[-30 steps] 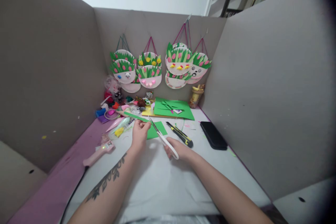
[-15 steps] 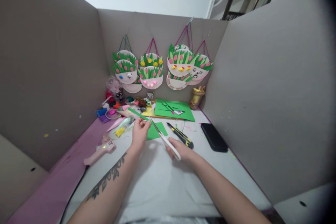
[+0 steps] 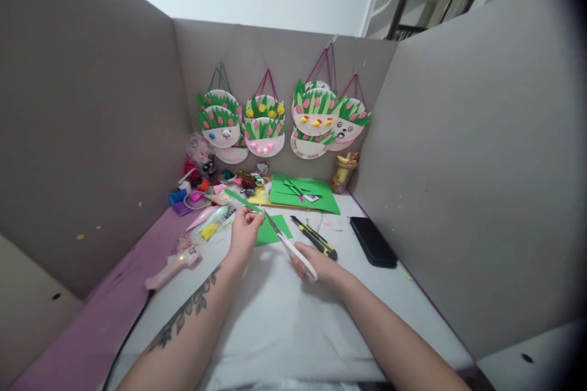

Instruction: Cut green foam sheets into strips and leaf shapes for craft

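Note:
My left hand pinches a narrow strip of green paper that points up and to the left. White-handled scissors are in my right hand, my fingers wrapped around the handle. Their blade tips reach up beside my left fingertips, at the near end of the strip. Whether the blades touch the paper I cannot tell. Below them on the table lies a green paper piece, partly hidden by my left hand and the scissors. A yellow-and-black utility knife rests just beyond my right hand.
A green sheet with cut strips lies at the back. A black phone sits at right, near a yellow-lidded cup. A pink glue gun and mixed craft supplies are at left. Decorated paper plates hang on the grey back panel.
The view has tilted very slightly. Both hands, the strip and the scissors hold almost the same positions as before.

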`<state>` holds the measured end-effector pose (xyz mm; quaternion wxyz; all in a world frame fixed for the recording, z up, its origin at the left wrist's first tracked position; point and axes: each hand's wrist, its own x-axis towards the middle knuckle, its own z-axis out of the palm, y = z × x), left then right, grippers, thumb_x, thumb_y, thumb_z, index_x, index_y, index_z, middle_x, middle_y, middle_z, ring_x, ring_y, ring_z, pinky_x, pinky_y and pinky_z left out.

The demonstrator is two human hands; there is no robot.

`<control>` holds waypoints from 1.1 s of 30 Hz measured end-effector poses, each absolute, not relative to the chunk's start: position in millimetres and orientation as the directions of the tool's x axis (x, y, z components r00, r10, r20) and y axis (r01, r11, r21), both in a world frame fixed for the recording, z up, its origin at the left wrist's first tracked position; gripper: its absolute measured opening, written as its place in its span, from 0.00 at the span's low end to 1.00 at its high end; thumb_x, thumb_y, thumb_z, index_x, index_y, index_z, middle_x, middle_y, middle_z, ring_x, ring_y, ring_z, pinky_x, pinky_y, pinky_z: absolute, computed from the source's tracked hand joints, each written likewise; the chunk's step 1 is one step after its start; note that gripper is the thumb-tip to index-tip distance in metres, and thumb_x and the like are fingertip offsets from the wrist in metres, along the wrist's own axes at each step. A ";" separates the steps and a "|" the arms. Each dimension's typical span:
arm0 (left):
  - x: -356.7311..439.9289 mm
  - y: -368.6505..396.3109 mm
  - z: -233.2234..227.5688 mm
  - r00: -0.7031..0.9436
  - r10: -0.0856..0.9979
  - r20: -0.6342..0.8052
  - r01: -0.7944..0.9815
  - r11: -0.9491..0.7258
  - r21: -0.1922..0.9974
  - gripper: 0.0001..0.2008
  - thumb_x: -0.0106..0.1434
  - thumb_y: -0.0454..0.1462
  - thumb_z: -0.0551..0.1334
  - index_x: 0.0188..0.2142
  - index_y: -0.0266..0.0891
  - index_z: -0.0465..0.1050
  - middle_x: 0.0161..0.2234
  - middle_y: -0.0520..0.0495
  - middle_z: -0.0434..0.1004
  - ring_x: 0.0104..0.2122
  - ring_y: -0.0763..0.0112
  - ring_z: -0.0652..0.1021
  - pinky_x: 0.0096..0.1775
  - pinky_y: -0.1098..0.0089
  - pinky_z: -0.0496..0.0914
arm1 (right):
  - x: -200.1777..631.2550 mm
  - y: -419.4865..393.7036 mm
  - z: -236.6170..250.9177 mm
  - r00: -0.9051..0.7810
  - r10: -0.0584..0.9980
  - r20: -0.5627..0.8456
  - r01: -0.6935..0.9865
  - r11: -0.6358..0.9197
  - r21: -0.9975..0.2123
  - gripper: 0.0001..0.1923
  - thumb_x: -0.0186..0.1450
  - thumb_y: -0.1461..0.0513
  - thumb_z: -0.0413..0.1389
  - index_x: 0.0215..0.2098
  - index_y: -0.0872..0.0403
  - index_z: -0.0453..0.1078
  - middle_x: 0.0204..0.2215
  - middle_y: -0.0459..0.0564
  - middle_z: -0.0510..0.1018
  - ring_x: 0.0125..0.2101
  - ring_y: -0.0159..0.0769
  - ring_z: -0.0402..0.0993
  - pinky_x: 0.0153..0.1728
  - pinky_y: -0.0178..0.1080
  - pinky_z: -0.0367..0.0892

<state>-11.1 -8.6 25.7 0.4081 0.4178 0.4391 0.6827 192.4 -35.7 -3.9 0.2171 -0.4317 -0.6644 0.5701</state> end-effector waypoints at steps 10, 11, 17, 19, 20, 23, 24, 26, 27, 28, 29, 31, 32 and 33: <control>-11.9 -7.3 24.1 -0.286 0.930 0.230 -0.207 -0.294 0.933 0.18 0.48 0.41 0.67 0.33 0.39 0.60 0.19 0.60 0.66 0.21 0.78 0.66 0.29 0.74 0.58 | 192.7 -41.9 12.5 -0.515 0.830 -0.214 0.384 0.001 -0.923 0.08 0.52 0.63 0.55 0.28 0.53 0.59 0.20 0.40 0.66 0.18 0.26 0.61 0.18 0.29 0.56; -11.9 -7.2 24.1 -0.283 0.931 0.230 -0.209 -0.294 0.933 0.18 0.48 0.41 0.67 0.34 0.39 0.60 0.19 0.60 0.66 0.21 0.78 0.66 0.29 0.74 0.58 | 192.8 -41.9 12.5 -0.514 0.831 -0.213 0.382 -0.001 -0.924 0.08 0.52 0.62 0.56 0.28 0.53 0.59 0.20 0.41 0.66 0.18 0.26 0.62 0.18 0.30 0.56; -12.3 -6.1 22.1 -0.273 0.934 0.232 -0.209 -0.293 0.933 0.19 0.48 0.41 0.67 0.34 0.39 0.60 0.19 0.60 0.66 0.22 0.78 0.67 0.29 0.75 0.59 | 195.6 -43.0 14.6 -0.535 0.824 -0.183 0.353 0.021 -0.936 0.10 0.52 0.60 0.57 0.27 0.53 0.59 0.19 0.40 0.66 0.17 0.26 0.61 0.18 0.30 0.56; -12.2 -5.8 21.4 -0.276 0.934 0.227 -0.207 -0.288 0.935 0.20 0.48 0.42 0.67 0.36 0.39 0.60 0.20 0.59 0.68 0.22 0.78 0.68 0.29 0.75 0.60 | 196.5 -44.4 17.5 -0.538 0.827 -0.164 0.360 0.049 -0.932 0.11 0.53 0.58 0.57 0.28 0.53 0.59 0.18 0.40 0.66 0.17 0.26 0.61 0.18 0.31 0.56; -12.0 -5.7 21.2 -0.277 0.935 0.221 -0.208 -0.283 0.936 0.20 0.48 0.42 0.67 0.37 0.39 0.60 0.21 0.59 0.69 0.23 0.77 0.69 0.30 0.75 0.61 | 196.8 -44.9 18.9 -0.538 0.827 -0.165 0.364 0.051 -0.930 0.12 0.53 0.57 0.58 0.28 0.53 0.59 0.18 0.40 0.66 0.17 0.27 0.61 0.18 0.31 0.55; -11.9 -6.8 21.9 -0.256 0.945 0.206 -0.204 -0.261 0.944 0.20 0.49 0.42 0.67 0.38 0.39 0.62 0.22 0.57 0.70 0.24 0.76 0.70 0.31 0.74 0.63 | 196.9 -45.1 20.2 -0.528 0.830 -0.177 0.373 0.040 -0.927 0.12 0.53 0.57 0.58 0.28 0.53 0.59 0.18 0.40 0.66 0.17 0.26 0.60 0.18 0.31 0.55; -12.1 -7.6 22.6 -0.239 0.951 0.195 -0.191 -0.243 0.951 0.19 0.49 0.43 0.66 0.37 0.38 0.63 0.22 0.57 0.69 0.24 0.76 0.70 0.31 0.74 0.64 | 196.9 -44.8 19.5 -0.523 0.833 -0.179 0.377 0.037 -0.926 0.12 0.53 0.57 0.58 0.28 0.53 0.59 0.18 0.40 0.67 0.17 0.26 0.60 0.18 0.31 0.54; -12.7 -9.4 24.3 -0.210 0.964 0.166 -0.144 -0.198 0.969 0.16 0.50 0.44 0.65 0.33 0.37 0.66 0.23 0.55 0.69 0.25 0.75 0.71 0.31 0.73 0.66 | 196.9 -43.7 17.1 -0.513 0.841 -0.171 0.378 0.043 -0.925 0.12 0.54 0.56 0.57 0.28 0.53 0.59 0.19 0.40 0.67 0.17 0.26 0.61 0.18 0.31 0.55; -13.2 -10.3 25.2 -0.201 0.968 0.152 -0.117 -0.178 0.977 0.15 0.50 0.45 0.64 0.30 0.37 0.67 0.24 0.54 0.70 0.26 0.75 0.71 0.31 0.73 0.66 | 197.0 -43.3 15.8 -0.512 0.843 -0.167 0.377 0.045 -0.925 0.12 0.54 0.56 0.57 0.28 0.53 0.59 0.19 0.40 0.67 0.17 0.26 0.61 0.18 0.31 0.55; -13.8 -11.0 26.0 -0.197 0.970 0.142 -0.092 -0.163 0.982 0.14 0.51 0.46 0.64 0.28 0.36 0.68 0.24 0.53 0.70 0.26 0.74 0.72 0.31 0.73 0.67 | 197.1 -42.9 14.7 -0.510 0.844 -0.167 0.376 0.044 -0.925 0.12 0.54 0.56 0.57 0.28 0.53 0.58 0.19 0.40 0.67 0.17 0.26 0.61 0.18 0.31 0.55; -14.4 -11.6 26.7 -0.196 0.971 0.140 -0.073 -0.156 0.985 0.14 0.51 0.46 0.63 0.27 0.36 0.68 0.24 0.52 0.71 0.26 0.74 0.72 0.30 0.73 0.67 | 197.3 -42.8 14.1 -0.509 0.843 -0.172 0.377 0.039 -0.925 0.12 0.54 0.57 0.57 0.28 0.53 0.58 0.20 0.40 0.68 0.17 0.26 0.61 0.19 0.30 0.55; -15.5 -12.1 27.4 -0.190 0.971 0.147 -0.049 -0.159 0.986 0.14 0.51 0.47 0.63 0.26 0.36 0.69 0.23 0.51 0.71 0.25 0.73 0.72 0.28 0.74 0.66 | 197.5 -43.0 14.6 -0.501 0.844 -0.191 0.385 0.020 -0.923 0.12 0.54 0.57 0.58 0.28 0.53 0.59 0.20 0.40 0.68 0.17 0.26 0.61 0.19 0.30 0.55; -15.8 -12.2 27.5 -0.184 0.971 0.149 -0.042 -0.160 0.986 0.14 0.51 0.47 0.63 0.25 0.36 0.69 0.23 0.51 0.71 0.24 0.74 0.71 0.27 0.74 0.66 | 197.5 -43.3 15.7 -0.497 0.844 -0.202 0.390 0.009 -0.921 0.11 0.54 0.58 0.58 0.28 0.53 0.59 0.20 0.40 0.68 0.18 0.26 0.61 0.19 0.30 0.55; -15.9 -12.2 27.4 -0.175 0.973 0.149 -0.040 -0.158 0.987 0.15 0.51 0.47 0.63 0.25 0.36 0.69 0.23 0.51 0.71 0.24 0.74 0.70 0.26 0.74 0.65 | 197.5 -43.5 17.1 -0.494 0.843 -0.211 0.393 0.000 -0.919 0.11 0.54 0.59 0.57 0.28 0.53 0.58 0.19 0.39 0.68 0.18 0.26 0.62 0.19 0.30 0.55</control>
